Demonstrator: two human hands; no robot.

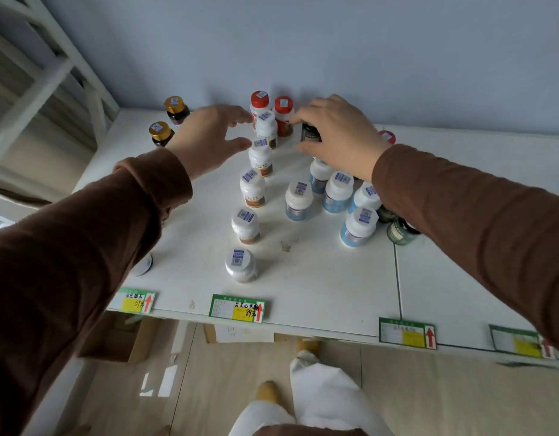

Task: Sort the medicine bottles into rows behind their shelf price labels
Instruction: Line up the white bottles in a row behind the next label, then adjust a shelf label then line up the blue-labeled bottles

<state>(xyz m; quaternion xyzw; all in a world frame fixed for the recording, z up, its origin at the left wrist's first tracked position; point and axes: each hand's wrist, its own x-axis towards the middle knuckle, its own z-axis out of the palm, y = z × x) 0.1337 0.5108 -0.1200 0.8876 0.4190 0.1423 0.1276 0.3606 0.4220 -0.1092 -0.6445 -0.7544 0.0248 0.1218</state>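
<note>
Brown sleeves (83,247) closest to the lens, both reaching out over the white shelf (319,278). Taking the green 89 price label (237,309) on the front edge as the landmark: directly behind it, a single file of white-capped bottles (252,187) running back toward the wall, already reading as a finished row. Left hand (208,136) at the far end of that file, fingers spread and slack, thumb just beside the second bottle from the back, gripping nothing. Right hand (338,133) further back and to the right of the label, fingers curled round a small dark bottle (310,133) and lifting or setting it; cannot tell which. Blue-labelled bottles (338,191) bunched loosely right of the file, under the right forearm, with dark green jars (401,231) just beyond them. Red-capped bottles (271,108) at the very back, gold-capped jars (168,121) back and left.

Likely trouble: right sleeve hanging low over the blue cluster, so a careless pull back could sweep one over; left thumb could nudge the tall file and topple it domino-fashion; dark bottle easily parked behind a wrong label, since the writing on the labels to the right is too blurred to read.

Shelf top white, scuffed, seamed at right; pale blue wall behind; white racking at left; wood-look floor and cardboard box below
</note>
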